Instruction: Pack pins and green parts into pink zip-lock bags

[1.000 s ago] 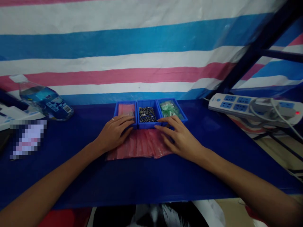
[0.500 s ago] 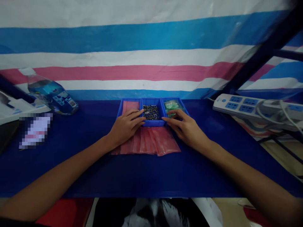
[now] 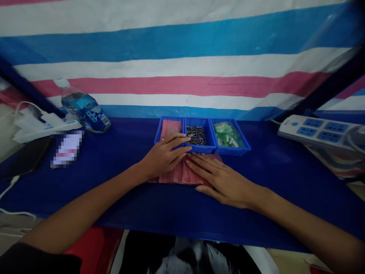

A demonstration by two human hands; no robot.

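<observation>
My left hand (image 3: 167, 154) lies over the front of the left blue bin, its fingers stretched toward the middle one. Flat on the pink plastic bags (image 3: 178, 174) in front of the bins rests my right hand (image 3: 218, 177), fingers extended. The left bin holds more pink bags (image 3: 172, 126), partly covered by my left hand. Many small dark screws (image 3: 196, 136) fill the middle blue bin (image 3: 209, 147). Green bags with small white pieces (image 3: 228, 135) lie in the right blue bin (image 3: 243, 146). What lies under my palms is hidden.
A drink bottle (image 3: 88, 112) leans at the back left, near a white power strip (image 3: 48, 129) and a dark phone (image 3: 25, 158). Another power strip (image 3: 322, 127) sits on the right of the blue table (image 3: 128, 201). A striped sheet (image 3: 171, 42) hangs behind.
My right hand has moved from the right bin's front down onto the pink bags and flattened. My left hand stays by the left bin. The view has turned left.
</observation>
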